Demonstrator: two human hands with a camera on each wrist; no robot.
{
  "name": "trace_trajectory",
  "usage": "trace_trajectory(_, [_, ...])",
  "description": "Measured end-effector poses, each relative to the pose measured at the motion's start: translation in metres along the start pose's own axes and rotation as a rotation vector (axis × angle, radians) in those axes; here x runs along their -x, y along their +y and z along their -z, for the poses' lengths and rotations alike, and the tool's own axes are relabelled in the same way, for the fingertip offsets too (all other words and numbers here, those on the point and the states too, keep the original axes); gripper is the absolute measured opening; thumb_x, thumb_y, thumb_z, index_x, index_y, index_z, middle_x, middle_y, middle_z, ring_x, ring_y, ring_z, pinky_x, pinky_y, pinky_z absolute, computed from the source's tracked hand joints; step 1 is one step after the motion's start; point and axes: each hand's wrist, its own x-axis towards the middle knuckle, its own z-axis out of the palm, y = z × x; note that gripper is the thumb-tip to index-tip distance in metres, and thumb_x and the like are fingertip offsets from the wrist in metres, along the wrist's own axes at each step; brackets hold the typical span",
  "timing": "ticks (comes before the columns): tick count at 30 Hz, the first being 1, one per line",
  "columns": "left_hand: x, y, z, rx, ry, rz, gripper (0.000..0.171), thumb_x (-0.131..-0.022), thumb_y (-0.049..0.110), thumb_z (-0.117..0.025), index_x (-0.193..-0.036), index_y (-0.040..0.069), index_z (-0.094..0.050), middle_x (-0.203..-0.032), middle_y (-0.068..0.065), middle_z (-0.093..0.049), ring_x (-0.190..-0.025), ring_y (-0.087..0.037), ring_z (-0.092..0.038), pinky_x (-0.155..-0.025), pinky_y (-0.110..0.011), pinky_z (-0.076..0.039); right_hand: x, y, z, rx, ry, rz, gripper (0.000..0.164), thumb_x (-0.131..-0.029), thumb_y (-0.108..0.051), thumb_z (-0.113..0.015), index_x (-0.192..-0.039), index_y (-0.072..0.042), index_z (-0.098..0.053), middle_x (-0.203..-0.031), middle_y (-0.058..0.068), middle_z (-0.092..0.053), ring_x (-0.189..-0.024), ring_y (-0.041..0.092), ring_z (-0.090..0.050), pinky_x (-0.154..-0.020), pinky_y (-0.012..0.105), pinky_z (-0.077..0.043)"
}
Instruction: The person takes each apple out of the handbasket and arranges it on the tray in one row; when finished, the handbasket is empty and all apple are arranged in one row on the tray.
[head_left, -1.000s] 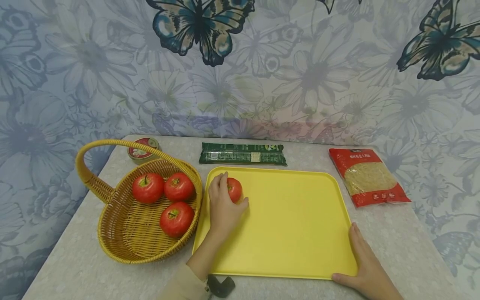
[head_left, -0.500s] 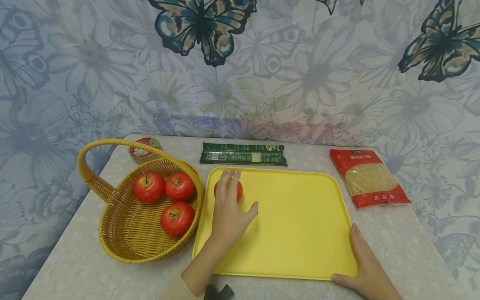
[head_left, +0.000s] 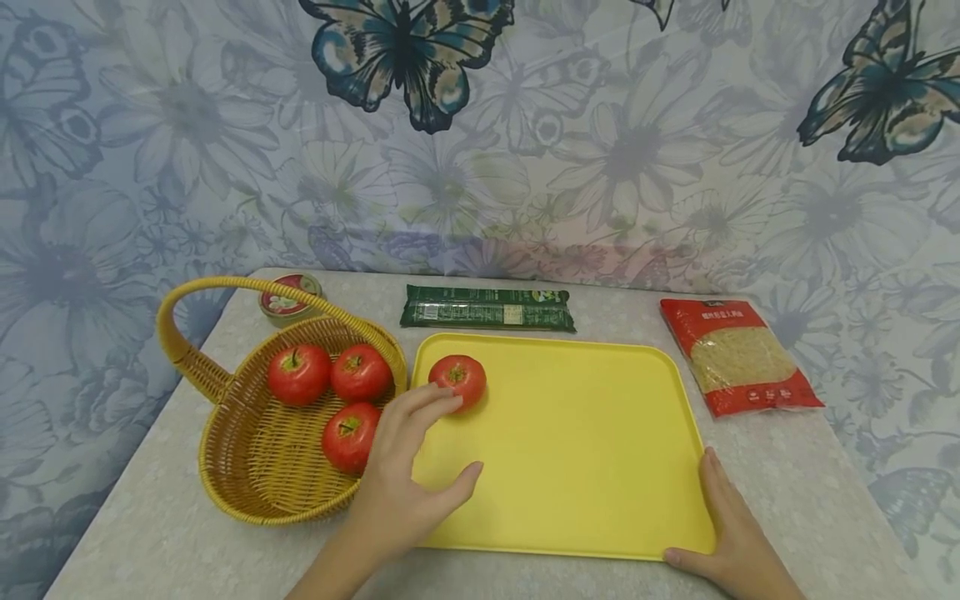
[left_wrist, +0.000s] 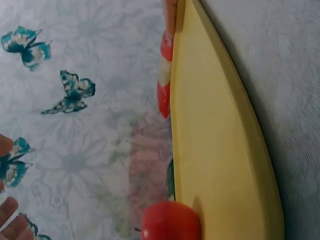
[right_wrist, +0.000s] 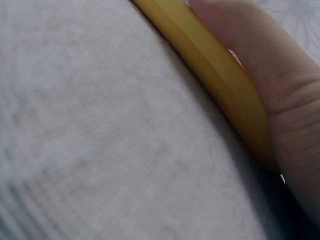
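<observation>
While the left grip point(head_left: 397, 492) hangs spread, empty, one red apple point(head_left: 459, 377) sits just beyond it on the yellow tray point(head_left: 570, 454), whose corner the right grip point(head_left: 733, 542) touches, thumb apart. I'd call one placed, three apples point(head_left: 298, 377) left in the wicker basket point(head_left: 276, 467) beside the left grip.

L-wrist view: apple point(left_wrist: 172, 222) partly below btm edge — L hand point(left_wrist: 17, 227) mostly out-of-frame

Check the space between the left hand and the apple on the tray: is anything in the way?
Nothing visible stands between the left hand and the apple. In the head view the fingers overlap the apple's near edge; the left wrist view shows only backdrop behind the gap between them.
</observation>
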Motion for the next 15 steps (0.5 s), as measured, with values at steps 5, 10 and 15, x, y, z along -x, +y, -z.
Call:
trace_trajectory(5, [0.013,-0.016,0.035,-0.044,-0.013,0.091,0.063,-0.071,0.013,-0.086,-0.129,0.016,-0.061,-0.131,-0.006,-0.057,-0.126,-0.018,-0.046,-0.109,-0.018,-0.031,-0.001,0.0,-0.001,-0.004,-0.012,-0.018,0.129,-0.077,-0.05,-0.081,-0.158,-0.019,0.014,-0.166,0.008,0.016,-0.151,0.048,0.002,-0.115,0.071,0.0])
trace_trajectory(10, [0.02,-0.036,0.068,-0.152,-0.013,0.255,0.067,-0.069,0.009,-0.088,-0.129,0.02,-0.061,-0.131,-0.003,-0.057,-0.125,-0.014,-0.044,-0.105,-0.019,-0.031,-0.001,0.002,-0.001,-0.003,-0.007,-0.009,0.129,-0.077,-0.049,-0.082,-0.158,-0.019,0.014,-0.167,0.008,0.016,-0.151,0.047,0.002,-0.117,0.068,0.002])
trace_trajectory(15, [0.018,-0.053,0.094,-0.182,-0.161,0.422,0.067,-0.077,0.02,-0.086,-0.136,0.021,-0.054,-0.137,-0.007,-0.05,-0.128,-0.028,-0.041,-0.1,-0.054,-0.037,-0.002,0.001,0.0,-0.002,-0.011,-0.028,0.129,-0.076,-0.05,-0.081,-0.158,-0.019,0.014,-0.167,0.008,0.016,-0.151,0.048,0.001,-0.114,0.073,-0.003])
